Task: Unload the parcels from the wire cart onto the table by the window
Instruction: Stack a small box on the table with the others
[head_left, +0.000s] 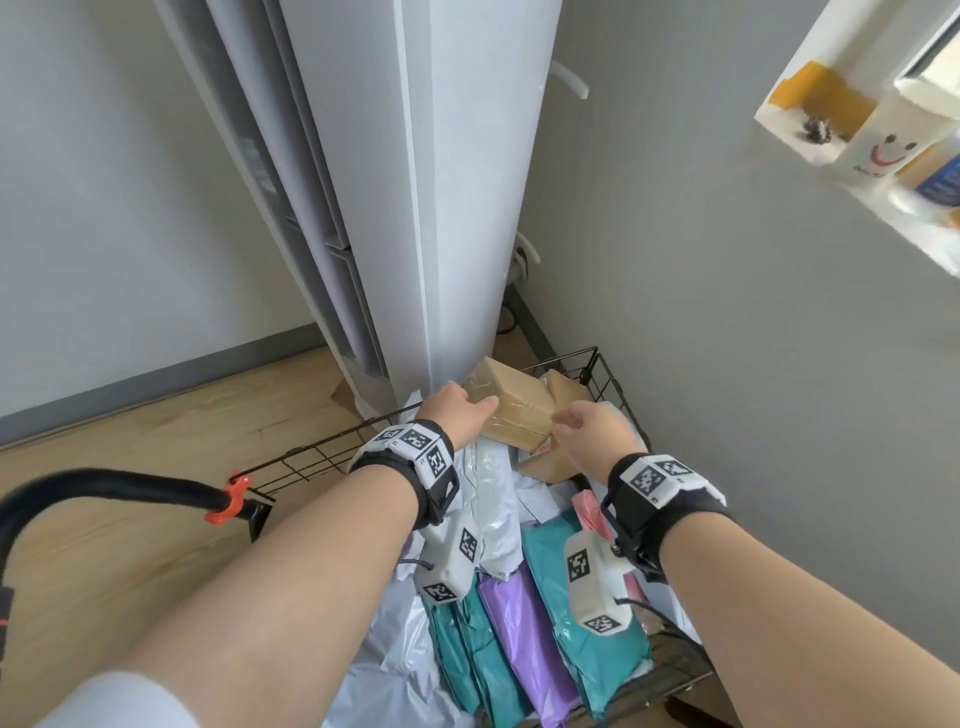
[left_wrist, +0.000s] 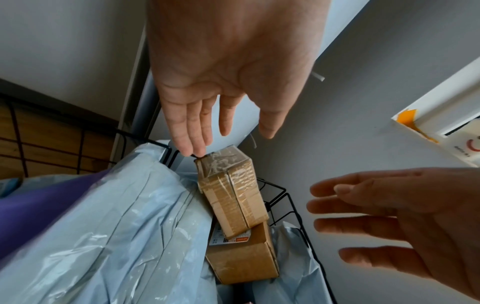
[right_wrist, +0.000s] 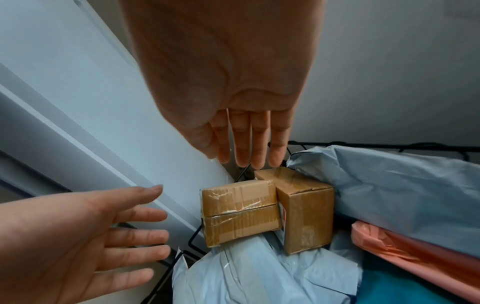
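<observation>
Slippage is my first worry: I have both hands out over the far end of the wire cart (head_left: 605, 376), fingers straight and gripping nothing, the left hand (head_left: 457, 410) at one end of the taped cardboard box (head_left: 511, 410) and the right hand (head_left: 592, 428) near the other. That box lies tilted across a second box (left_wrist: 241, 257), propped on slack grey mailer bags (left_wrist: 130, 226), and its glossy tape looks slick, so a one-sided squeeze could tip it down among the bags or knock its neighbour. Close on the left stands a tall white air conditioner (head_left: 415, 208), cramping my elbow room. Teal (head_left: 582, 634), purple (head_left: 524, 639) and pink (right_wrist: 415, 246) parcels fill the nearer part. I see no table, only a window ledge (head_left: 857, 130) at upper right.
</observation>
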